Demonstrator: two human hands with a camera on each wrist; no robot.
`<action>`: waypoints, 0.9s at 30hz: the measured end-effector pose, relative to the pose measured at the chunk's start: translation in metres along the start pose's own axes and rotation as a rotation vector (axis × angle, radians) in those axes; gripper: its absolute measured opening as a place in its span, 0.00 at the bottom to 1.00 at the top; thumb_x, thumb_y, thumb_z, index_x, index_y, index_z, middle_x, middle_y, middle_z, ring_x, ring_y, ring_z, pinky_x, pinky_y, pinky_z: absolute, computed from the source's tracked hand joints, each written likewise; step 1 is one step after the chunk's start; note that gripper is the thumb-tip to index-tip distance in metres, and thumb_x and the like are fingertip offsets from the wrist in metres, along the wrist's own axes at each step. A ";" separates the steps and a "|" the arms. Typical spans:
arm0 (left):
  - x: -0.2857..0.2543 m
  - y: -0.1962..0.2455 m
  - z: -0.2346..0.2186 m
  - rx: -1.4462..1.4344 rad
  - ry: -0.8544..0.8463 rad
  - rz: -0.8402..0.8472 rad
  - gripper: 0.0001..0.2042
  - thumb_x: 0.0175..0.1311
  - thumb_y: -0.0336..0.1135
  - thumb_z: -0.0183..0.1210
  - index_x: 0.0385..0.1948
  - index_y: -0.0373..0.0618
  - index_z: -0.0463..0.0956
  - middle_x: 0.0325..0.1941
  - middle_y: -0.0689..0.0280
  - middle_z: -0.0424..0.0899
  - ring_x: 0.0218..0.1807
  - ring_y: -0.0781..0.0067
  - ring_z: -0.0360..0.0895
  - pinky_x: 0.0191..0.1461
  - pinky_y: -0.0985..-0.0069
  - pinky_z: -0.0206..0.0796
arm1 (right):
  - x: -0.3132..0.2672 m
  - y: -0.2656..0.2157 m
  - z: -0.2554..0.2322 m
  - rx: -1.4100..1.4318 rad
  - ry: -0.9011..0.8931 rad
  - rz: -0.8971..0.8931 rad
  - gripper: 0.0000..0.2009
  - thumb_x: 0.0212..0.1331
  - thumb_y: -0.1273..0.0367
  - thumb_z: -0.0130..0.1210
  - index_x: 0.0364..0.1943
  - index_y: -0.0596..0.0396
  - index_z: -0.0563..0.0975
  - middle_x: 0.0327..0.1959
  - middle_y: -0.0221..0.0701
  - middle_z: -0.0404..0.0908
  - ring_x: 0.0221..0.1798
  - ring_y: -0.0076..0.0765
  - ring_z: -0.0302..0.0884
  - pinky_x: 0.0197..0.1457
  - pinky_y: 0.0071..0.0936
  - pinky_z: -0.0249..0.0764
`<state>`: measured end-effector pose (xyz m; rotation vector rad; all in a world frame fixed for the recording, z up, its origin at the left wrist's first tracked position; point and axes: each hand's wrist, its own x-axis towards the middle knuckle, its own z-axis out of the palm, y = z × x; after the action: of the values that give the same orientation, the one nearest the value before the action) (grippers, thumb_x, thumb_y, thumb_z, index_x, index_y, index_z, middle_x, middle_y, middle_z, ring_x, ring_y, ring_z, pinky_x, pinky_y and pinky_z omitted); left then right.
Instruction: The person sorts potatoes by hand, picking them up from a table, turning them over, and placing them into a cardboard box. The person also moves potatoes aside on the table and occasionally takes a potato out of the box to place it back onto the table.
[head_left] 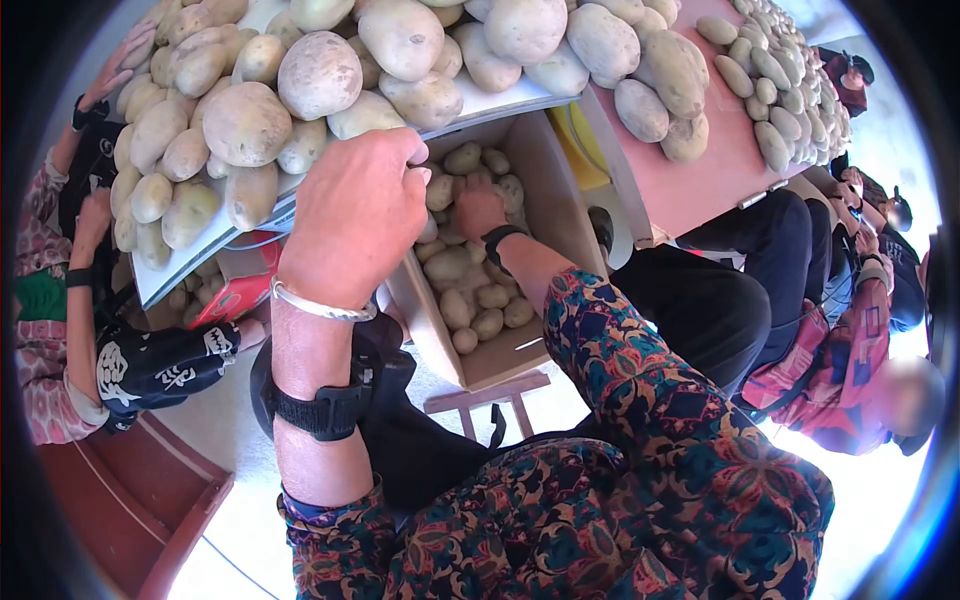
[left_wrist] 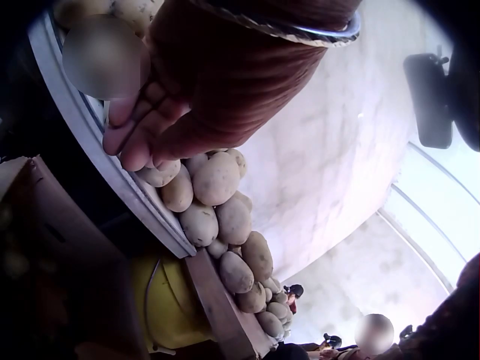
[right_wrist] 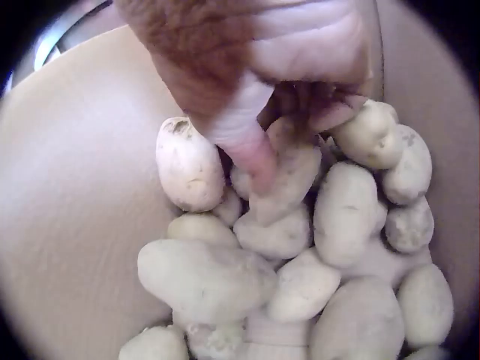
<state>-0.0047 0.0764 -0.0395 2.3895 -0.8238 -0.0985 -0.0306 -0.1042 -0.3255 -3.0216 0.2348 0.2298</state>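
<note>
My left hand (head_left: 355, 215) hovers at the front edge of the potato-covered table (head_left: 500, 103); in the left wrist view its fingers (left_wrist: 133, 139) hang loosely bent with nothing between them, close to the potatoes (left_wrist: 216, 178). Down inside the cardboard box (head_left: 575, 215), my right hand (head_left: 480, 208) reaches among potatoes. The right wrist view shows the thumb and fingers of that hand (right_wrist: 262, 90) pinching a potato (right_wrist: 294, 174), with others around and below it. Part of its far side is hidden under the palm.
A reddish board (head_left: 690, 190) with more potatoes adjoins the table on the right, and a yellow object (head_left: 580, 150) stands beside the box. A red carton (head_left: 240, 285) lies under the table at left. Other people sit on both sides.
</note>
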 end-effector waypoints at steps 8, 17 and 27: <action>0.006 0.001 0.001 -0.005 -0.048 -0.050 0.10 0.57 0.30 0.56 0.37 0.35 0.80 0.31 0.49 0.82 0.37 0.48 0.80 0.44 0.61 0.70 | -0.057 0.030 -0.011 0.080 -0.584 -0.051 0.20 0.48 0.57 0.59 0.39 0.59 0.83 0.42 0.49 0.83 0.44 0.47 0.83 0.50 0.38 0.78; 0.005 0.000 0.002 -0.039 -0.019 -0.067 0.08 0.55 0.29 0.55 0.33 0.41 0.81 0.34 0.51 0.83 0.41 0.47 0.79 0.45 0.57 0.71 | -0.060 0.076 -0.056 0.356 -0.870 0.084 0.21 0.40 0.61 0.63 0.38 0.60 0.83 0.43 0.49 0.83 0.50 0.51 0.81 0.52 0.43 0.76; 0.006 0.003 0.004 -0.041 -0.007 -0.045 0.07 0.56 0.30 0.55 0.31 0.41 0.81 0.33 0.51 0.82 0.39 0.46 0.79 0.44 0.56 0.71 | -0.013 0.040 -0.041 0.301 -0.571 -0.130 0.19 0.37 0.65 0.64 0.35 0.63 0.82 0.42 0.49 0.82 0.50 0.54 0.79 0.53 0.44 0.74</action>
<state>-0.0020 0.0692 -0.0405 2.3710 -0.7640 -0.1405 -0.0438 -0.1466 -0.2864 -2.5310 0.0180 0.9257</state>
